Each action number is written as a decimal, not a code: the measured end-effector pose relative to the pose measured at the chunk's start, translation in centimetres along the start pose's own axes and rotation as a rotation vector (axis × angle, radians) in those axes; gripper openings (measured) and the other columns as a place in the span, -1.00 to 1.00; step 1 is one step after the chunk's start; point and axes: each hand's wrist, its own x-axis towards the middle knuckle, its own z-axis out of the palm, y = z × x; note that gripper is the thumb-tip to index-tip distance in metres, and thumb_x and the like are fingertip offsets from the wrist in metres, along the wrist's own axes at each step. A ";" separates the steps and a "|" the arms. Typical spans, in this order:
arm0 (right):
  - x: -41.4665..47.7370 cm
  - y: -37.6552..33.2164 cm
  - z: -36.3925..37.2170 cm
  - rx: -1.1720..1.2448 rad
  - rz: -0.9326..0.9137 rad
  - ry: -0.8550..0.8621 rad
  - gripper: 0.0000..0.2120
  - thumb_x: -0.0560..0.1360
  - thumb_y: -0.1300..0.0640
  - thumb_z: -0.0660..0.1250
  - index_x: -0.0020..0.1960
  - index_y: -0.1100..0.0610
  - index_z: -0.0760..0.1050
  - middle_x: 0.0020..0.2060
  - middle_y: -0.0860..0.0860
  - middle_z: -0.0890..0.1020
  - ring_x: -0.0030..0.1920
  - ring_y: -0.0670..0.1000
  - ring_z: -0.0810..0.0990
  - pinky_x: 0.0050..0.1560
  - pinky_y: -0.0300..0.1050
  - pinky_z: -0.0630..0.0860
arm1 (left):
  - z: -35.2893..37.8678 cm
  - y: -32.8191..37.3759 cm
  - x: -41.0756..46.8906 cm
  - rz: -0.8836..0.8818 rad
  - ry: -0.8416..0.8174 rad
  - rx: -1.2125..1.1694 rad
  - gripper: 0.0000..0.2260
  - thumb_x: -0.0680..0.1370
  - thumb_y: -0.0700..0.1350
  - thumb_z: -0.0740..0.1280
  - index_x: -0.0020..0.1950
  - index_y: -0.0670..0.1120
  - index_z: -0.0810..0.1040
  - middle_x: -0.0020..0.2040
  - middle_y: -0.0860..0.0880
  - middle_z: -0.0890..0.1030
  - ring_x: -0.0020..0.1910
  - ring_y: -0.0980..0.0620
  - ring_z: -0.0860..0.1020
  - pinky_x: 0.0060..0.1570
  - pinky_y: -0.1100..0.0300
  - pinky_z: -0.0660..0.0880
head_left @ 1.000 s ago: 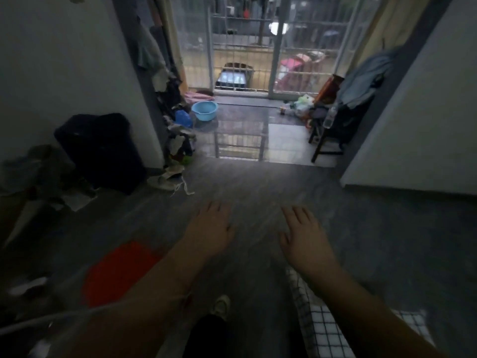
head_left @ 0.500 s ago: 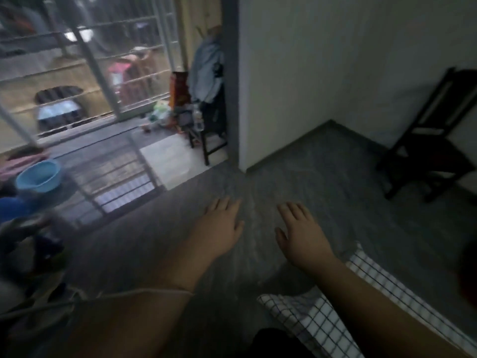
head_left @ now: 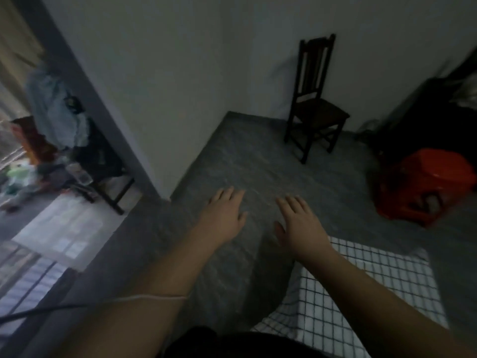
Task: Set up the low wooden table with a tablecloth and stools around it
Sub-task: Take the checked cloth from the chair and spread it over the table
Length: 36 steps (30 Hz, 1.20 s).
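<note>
My fingers (head_left: 228,196) on the left hand (head_left: 223,215) are stretched out straight, close together, palm down, and they hold nothing and touch nothing; they hang in the air over the grey floor (head_left: 245,156). The fingers (head_left: 294,202) of my right hand (head_left: 300,223) are the same, loose and flat with the thumb a little apart, also empty. The two hands are side by side with a gap between them. A thin white string (head_left: 154,297) circles my left forearm. Under my right forearm, near and to the right, lies the checked tablecloth (head_left: 361,280), draped over a boxy shape that it hides. Farther right, a red plastic stool (head_left: 426,182) sits on the floor, well apart from the cloth. A dark wooden chair (head_left: 315,104) stands against the far wall (head_left: 180,73).
</note>
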 end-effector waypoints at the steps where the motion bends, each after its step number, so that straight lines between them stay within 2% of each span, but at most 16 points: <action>1: 0.2 0.5 -0.4 0.000 0.033 0.011 -0.39 0.60 -0.14 0.17 0.58 -0.01 0.10 0.57 0.05 0.18 0.58 0.12 0.04 0.51 0.09 0.15 | -0.1 0.4 1.4 0.045 -0.003 0.006 -0.42 0.61 0.13 0.20 0.58 0.00 0.15 0.58 -0.10 0.21 0.54 -0.12 0.18 0.44 -0.03 0.22; 9: -0.2 5.1 -1.3 -0.020 0.444 0.075 -0.38 0.58 -0.20 0.06 0.58 -0.07 0.02 0.59 0.00 0.13 0.59 0.07 0.01 0.54 0.11 0.13 | 2.6 5.8 11.9 0.415 -0.173 -0.024 -0.41 0.61 0.13 0.19 0.59 0.01 0.12 0.59 -0.08 0.17 0.56 -0.13 0.13 0.48 -0.09 0.17; 12: 0.2 5.6 -0.8 -0.032 0.614 0.109 -0.37 0.59 -0.17 0.11 0.59 -0.07 0.01 0.59 0.00 0.12 0.59 0.06 -0.01 0.53 0.08 0.09 | 3.7 7.6 15.9 0.587 -0.245 -0.003 -0.41 0.62 0.13 0.18 0.59 0.01 0.10 0.60 -0.07 0.15 0.57 -0.13 0.12 0.49 -0.12 0.18; 17: 2.2 3.8 0.3 0.000 0.933 0.199 -0.34 0.59 -0.16 0.15 0.59 -0.08 -0.04 0.60 -0.01 0.09 0.59 0.05 -0.02 0.53 0.08 0.05 | 4.2 8.9 21.8 0.881 -0.330 0.068 -0.42 0.62 0.13 0.18 0.59 0.03 0.10 0.60 -0.07 0.15 0.57 -0.12 0.11 0.48 -0.14 0.19; 21: 2.9 0.8 1.3 0.063 1.145 0.307 -0.37 0.61 -0.13 0.14 0.60 -0.03 0.01 0.59 0.01 0.12 0.59 0.06 -0.01 0.55 0.06 0.04 | 4.8 9.5 24.9 1.092 -0.406 0.134 -0.42 0.62 0.11 0.19 0.60 0.00 0.10 0.59 -0.11 0.16 0.56 -0.14 0.13 0.49 -0.15 0.19; 27: 0.3 -4.2 3.5 0.141 1.450 0.393 -0.39 0.62 -0.11 0.14 0.60 -0.01 0.05 0.59 0.03 0.14 0.59 0.08 0.00 0.53 0.05 0.07 | 7.8 11.1 22.1 1.397 -0.494 0.172 -0.47 0.59 0.10 0.20 0.53 -0.03 0.22 0.51 -0.10 0.31 0.47 -0.12 0.29 0.41 -0.11 0.30; 32: -3.9 -8.5 6.4 0.196 1.674 0.431 -0.40 0.61 -0.07 0.18 0.59 0.04 0.10 0.56 0.07 0.20 0.56 0.09 0.08 0.51 0.04 0.12 | 10.7 13.1 17.8 1.591 -0.586 0.271 -0.45 0.61 0.10 0.20 0.56 -0.04 0.18 0.54 -0.12 0.26 0.49 -0.13 0.26 0.41 -0.14 0.30; 36: -7.2 -10.7 9.2 0.256 1.817 0.450 -0.41 0.60 -0.07 0.16 0.58 0.05 0.13 0.53 0.10 0.25 0.53 0.11 0.14 0.50 0.06 0.16 | 12.8 14.7 13.6 1.721 -0.628 0.330 -0.46 0.61 0.10 0.20 0.55 -0.04 0.20 0.52 -0.12 0.29 0.47 -0.13 0.29 0.39 -0.12 0.32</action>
